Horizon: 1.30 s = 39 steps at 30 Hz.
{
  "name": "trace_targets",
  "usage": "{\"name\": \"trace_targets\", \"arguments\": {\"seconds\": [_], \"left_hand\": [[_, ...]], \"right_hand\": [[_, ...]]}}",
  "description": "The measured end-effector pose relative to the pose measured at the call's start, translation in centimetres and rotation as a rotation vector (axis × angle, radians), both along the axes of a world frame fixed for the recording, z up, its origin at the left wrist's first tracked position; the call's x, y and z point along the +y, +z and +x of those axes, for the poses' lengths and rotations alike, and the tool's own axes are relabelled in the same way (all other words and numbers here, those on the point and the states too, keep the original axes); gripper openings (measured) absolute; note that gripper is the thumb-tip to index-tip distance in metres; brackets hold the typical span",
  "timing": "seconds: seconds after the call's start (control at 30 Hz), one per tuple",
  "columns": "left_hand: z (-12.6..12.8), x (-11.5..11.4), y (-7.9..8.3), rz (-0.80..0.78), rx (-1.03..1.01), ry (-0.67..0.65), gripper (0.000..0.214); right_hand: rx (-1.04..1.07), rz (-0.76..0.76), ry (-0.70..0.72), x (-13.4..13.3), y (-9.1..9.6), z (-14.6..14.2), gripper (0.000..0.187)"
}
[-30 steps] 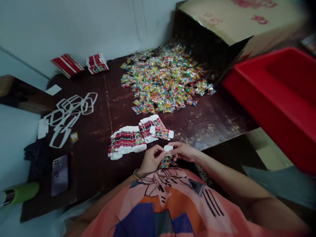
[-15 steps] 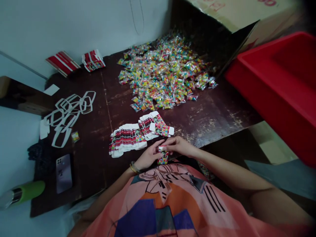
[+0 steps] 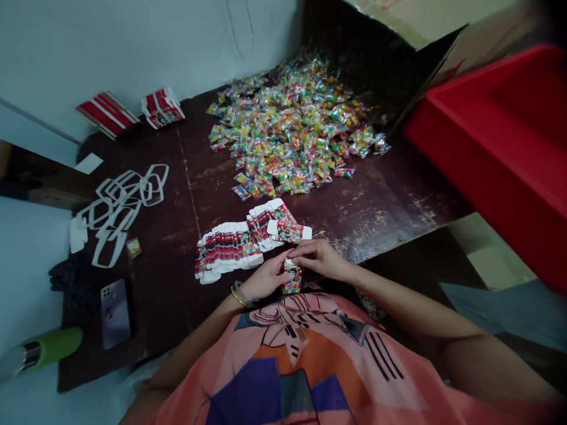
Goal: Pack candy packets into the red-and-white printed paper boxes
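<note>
My left hand (image 3: 264, 278) and my right hand (image 3: 319, 260) meet at the table's near edge, both closed on one small printed carton (image 3: 292, 280) held upright between them. My right fingers press on its top flap. Just beyond them a fanned row of flat printed cartons (image 3: 239, 243) lies on the dark wooden table (image 3: 381, 206). Farther back a big heap of small colourful candy packets (image 3: 290, 133) spreads out.
A red plastic bin (image 3: 500, 147) stands at the right, a tipped cardboard box (image 3: 425, 23) behind the heap. White cardboard offcuts (image 3: 124, 203), a phone (image 3: 114, 313) and a green bottle (image 3: 48, 348) lie at the left. Red-striped carton stacks (image 3: 162, 107) sit by the wall.
The carton's white top flap was open between my fingers a second ago; now my right hand has pressed it down. Both hands have moved slightly closer together.
</note>
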<state>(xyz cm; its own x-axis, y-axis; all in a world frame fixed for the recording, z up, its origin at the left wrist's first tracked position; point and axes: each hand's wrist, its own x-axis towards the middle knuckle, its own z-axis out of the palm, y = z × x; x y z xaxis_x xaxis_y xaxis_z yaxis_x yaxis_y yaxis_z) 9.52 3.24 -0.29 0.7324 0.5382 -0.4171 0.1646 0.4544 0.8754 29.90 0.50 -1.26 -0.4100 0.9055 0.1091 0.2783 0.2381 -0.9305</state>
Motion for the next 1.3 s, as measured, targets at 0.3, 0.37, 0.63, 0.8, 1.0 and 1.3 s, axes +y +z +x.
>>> {"name": "trace_targets", "arguments": {"seconds": [0.3, 0.37, 0.63, 0.8, 1.0, 1.3], "left_hand": [[-0.1, 0.2, -0.2, -0.088, -0.003, 0.018, 0.074], [0.0, 0.4, -0.1, -0.061, -0.005, 0.021, 0.072], [-0.7, 0.6, -0.8, -0.105, -0.001, 0.003, 0.067], [-1.4, 1.7, -0.2, 0.052, 0.071, -0.067, 0.065], [-3.2, 4.1, 3.0, 0.481, 0.509, -0.465, 0.050], [-1.8, 5.4, 1.6, 0.044, 0.295, 0.072, 0.046]], "right_hand": [[-0.076, 0.003, 0.033, -0.4, 1.1, -0.5, 0.023], [-0.064, -0.040, -0.025, -0.2, 1.0, -0.7, 0.021], [-0.060, 0.096, 0.199, -1.1, 1.7, -0.6, 0.056], [-0.102, 0.131, 0.199, -1.4, 0.9, -0.7, 0.067], [-0.364, 0.263, -0.423, 8.4, -1.9, 8.8, 0.036], [-0.500, 0.186, -0.696, 9.2, -3.8, 12.8, 0.029]]}}
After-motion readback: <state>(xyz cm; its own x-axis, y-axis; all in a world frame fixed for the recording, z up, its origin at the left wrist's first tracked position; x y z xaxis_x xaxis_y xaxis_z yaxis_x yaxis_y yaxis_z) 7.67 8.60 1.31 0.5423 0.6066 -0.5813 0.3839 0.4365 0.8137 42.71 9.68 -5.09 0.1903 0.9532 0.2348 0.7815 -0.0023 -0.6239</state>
